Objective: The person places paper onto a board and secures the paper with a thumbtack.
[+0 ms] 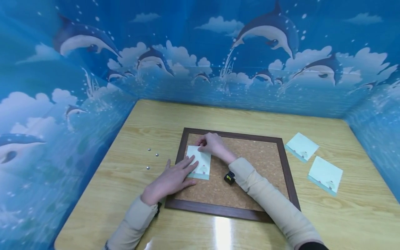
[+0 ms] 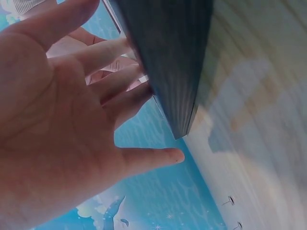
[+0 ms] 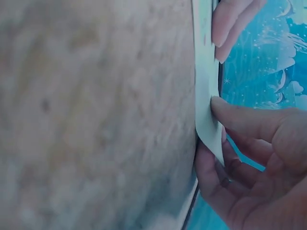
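Note:
A pale green note sheet [image 1: 201,158] with a darker band along its bottom lies over the left part of a cork board [image 1: 250,156] with a brown frame. My left hand [image 1: 172,177] rests fingertips on the sheet's left and lower side, fingers straight and spread. At the sheet's top edge my right hand [image 1: 214,143] pinches it. In the right wrist view the thumb [image 3: 240,117] is on the sheet's face, the other fingers behind, and the pinched corner bends away from the cork. The left wrist view shows the left palm [image 2: 57,124] beside the board's frame [image 2: 168,57].
Three silver pushpins, one nearest the board [image 1: 157,155], lie on the wooden table [image 1: 125,187] left of it. Two similar sheets, an upper one [image 1: 301,146] and a lower one [image 1: 326,173], lie to the right. A blue dolphin-print curtain [image 1: 200,52] surrounds the table's back and sides.

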Tool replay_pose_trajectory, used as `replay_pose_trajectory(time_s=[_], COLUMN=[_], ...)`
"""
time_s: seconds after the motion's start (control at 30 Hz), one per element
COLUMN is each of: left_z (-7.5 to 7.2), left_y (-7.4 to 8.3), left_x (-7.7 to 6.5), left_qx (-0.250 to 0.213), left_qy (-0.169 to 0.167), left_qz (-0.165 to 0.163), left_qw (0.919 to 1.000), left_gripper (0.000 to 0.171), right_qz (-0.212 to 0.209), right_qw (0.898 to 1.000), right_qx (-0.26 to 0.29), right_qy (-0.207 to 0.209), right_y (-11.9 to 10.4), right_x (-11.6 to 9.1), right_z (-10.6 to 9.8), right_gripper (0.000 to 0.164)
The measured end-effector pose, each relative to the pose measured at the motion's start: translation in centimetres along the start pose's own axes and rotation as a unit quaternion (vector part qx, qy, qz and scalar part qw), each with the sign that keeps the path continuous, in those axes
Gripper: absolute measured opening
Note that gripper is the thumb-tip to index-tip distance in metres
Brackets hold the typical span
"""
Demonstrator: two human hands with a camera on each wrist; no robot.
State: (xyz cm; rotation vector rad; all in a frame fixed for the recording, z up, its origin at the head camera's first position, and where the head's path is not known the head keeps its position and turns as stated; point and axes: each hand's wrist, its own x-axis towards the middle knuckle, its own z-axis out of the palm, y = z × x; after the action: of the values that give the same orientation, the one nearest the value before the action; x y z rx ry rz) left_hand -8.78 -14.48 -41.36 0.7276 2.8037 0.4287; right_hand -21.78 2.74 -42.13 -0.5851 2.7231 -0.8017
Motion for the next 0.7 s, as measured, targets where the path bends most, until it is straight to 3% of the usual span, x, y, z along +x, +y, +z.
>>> replay_pose_trajectory(time_s=[0.2, 0.33, 0.53, 0.7], left_z=[-0.1, -0.1, -0.2, 0.0], left_y=[-0.1, -0.1, -0.2, -0.4], left_x=[0.0, 0.0, 0.2, 0.2], left_qx=[-0.004, -0.007, 0.001, 0.006], left_qy=[-0.002, -0.002, -0.008, -0.013], left_qz=[-0.001, 0.001, -0.004, -0.012], left_qw=[1.0, 1.0, 1.0, 0.9998], left_gripper=[0.066, 0.066, 0.066, 0.067], right_qz=[-0.025, -0.068, -0.165, -0.198], right_qw=[0.999, 0.995, 0.976, 0.963], right_qx=[-0.022, -0.065, -0.131, -0.17], right_qy=[-0.014, -0.033, -0.05, -0.062], right_y=[-0.2, 0.0, 0.5, 0.5], right_x=[-0.5, -1.6, -4.2, -6.1], right_z=[-0.3, -0.7, -1.2, -0.7], right_gripper=[0.025, 0.031, 0.035, 0.047])
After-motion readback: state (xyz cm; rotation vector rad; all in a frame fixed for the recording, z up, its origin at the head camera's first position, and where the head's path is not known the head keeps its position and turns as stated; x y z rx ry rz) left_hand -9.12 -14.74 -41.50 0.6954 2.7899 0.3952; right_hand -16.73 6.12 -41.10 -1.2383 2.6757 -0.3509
